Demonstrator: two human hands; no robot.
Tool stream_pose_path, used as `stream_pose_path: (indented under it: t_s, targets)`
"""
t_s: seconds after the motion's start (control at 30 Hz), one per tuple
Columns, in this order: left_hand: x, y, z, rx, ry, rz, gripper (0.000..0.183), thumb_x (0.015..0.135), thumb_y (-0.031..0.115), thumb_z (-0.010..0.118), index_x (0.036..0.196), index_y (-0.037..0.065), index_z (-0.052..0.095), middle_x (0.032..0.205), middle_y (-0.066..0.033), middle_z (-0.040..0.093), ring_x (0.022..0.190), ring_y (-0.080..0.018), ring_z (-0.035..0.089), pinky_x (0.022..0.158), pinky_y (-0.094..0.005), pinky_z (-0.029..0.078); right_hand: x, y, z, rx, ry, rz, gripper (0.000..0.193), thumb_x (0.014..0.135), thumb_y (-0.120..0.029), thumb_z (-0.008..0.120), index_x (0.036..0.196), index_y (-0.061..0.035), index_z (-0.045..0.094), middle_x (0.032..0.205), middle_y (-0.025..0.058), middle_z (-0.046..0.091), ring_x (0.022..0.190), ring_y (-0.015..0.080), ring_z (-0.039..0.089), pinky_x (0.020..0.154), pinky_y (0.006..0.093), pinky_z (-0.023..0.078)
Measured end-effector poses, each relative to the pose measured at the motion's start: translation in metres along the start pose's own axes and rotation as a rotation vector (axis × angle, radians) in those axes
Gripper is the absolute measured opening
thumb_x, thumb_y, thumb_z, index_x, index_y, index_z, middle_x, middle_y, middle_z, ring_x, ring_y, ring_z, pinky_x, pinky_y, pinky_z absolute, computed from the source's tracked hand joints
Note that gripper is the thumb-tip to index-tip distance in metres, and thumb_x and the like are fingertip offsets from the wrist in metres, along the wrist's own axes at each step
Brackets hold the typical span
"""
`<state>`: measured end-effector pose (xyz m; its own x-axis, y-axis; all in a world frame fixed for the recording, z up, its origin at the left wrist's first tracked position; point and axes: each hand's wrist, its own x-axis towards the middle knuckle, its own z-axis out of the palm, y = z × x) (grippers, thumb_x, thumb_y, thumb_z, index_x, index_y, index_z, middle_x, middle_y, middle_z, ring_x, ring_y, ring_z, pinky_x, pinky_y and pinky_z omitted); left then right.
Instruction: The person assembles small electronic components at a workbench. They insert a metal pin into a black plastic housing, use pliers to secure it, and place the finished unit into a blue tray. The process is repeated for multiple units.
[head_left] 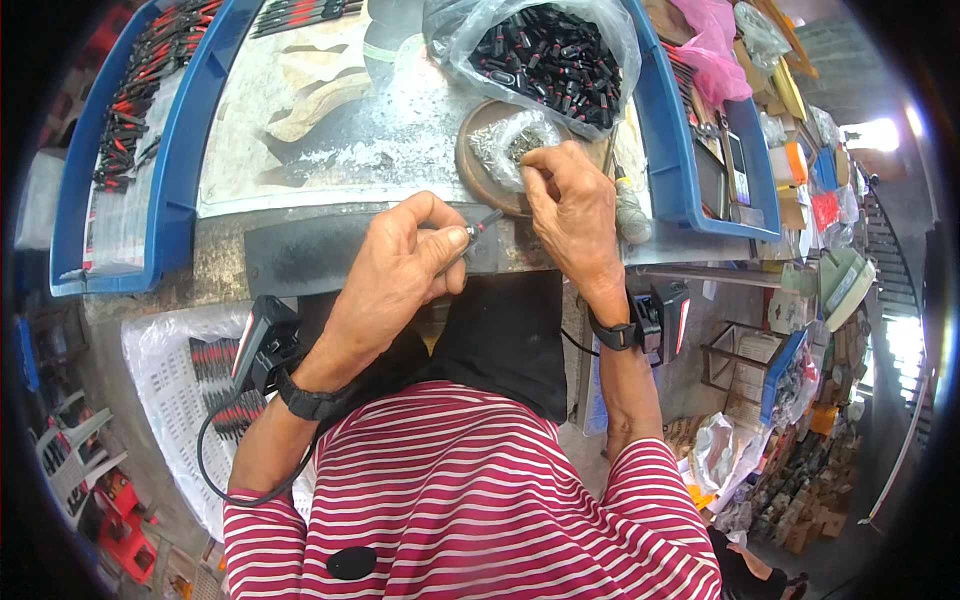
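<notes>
My left hand (408,248) is closed over the near edge of the workbench. Between its thumb and forefinger it pinches a small black part with a red mark (484,224). To its right, my right hand (578,205) has its fingertips pressed together above the near right side of a round brown dish (466,168). Anything in that pinch is too small to make out. Inside the dish lies a clear plastic bag with many tiny metal pieces (500,150). Behind the dish, an open clear bag (455,50) holds a heap of small black parts with red marks (550,62).
Blue bins flank the bench: the left bin (172,235) holds black-and-red tools, the right bin (680,190) holds tools and flat items. A dark mat (300,255) lies along the bench edge. Below left stands a white crate (165,365). Another person (750,570) appears at lower right.
</notes>
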<state>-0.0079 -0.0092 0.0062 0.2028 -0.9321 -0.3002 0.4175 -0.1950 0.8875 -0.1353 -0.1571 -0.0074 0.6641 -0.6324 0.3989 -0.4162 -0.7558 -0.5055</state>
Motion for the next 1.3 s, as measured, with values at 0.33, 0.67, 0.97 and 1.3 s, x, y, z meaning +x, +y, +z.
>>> stream_pose_path:
  t_s: [0.33,0.67,0.97,1.3]
  targets:
    - [-0.001,0.001,-0.005,0.058,-0.015,0.044,0.017,0.092,0.018,0.052,0.098,0.002,0.05,0.061,-0.0021,0.054,0.046,-0.0022,0.035,0.04,-0.0172,0.024,0.009,0.003,0.004,-0.18,-0.093,-0.041,0.005,0.08,-0.007,0.058,0.079,-0.0026,0.059,0.079,0.0138,0.06,0.072,0.0324,0.059,0.064,0.0396,0.046]
    - [-0.006,0.004,-0.007,0.037,-0.013,0.036,0.017,0.092,0.016,0.051,0.1,0.001,0.049,0.063,-0.0025,0.054,0.049,-0.0028,0.036,0.042,-0.0174,0.025,0.003,0.007,0.004,-0.062,-0.031,-0.026,0.005,0.084,-0.007,0.056,0.086,-0.0027,0.057,0.077,0.0147,0.06,0.069,0.0311,0.06,0.062,0.0378,0.046]
    - [-0.004,0.003,-0.005,0.059,0.003,0.033,0.017,0.09,0.012,0.05,0.102,0.0,0.048,0.066,-0.0019,0.055,0.051,-0.0028,0.037,0.044,-0.0174,0.027,0.001,-0.004,-0.01,0.242,-0.059,0.174,0.012,0.088,-0.009,0.054,0.087,0.0025,0.056,0.068,0.0103,0.057,0.059,0.0164,0.054,0.057,0.0307,0.043]
    - [0.0,-0.002,-0.004,0.102,0.028,0.051,0.017,0.089,0.01,0.05,0.103,0.0,0.048,0.066,-0.0017,0.055,0.051,-0.0028,0.039,0.044,-0.0171,0.028,-0.017,-0.047,-0.026,0.66,-0.311,0.425,0.013,0.086,-0.008,0.057,0.081,0.0036,0.057,0.063,-0.0042,0.049,0.058,0.0026,0.042,0.049,0.0202,0.035]
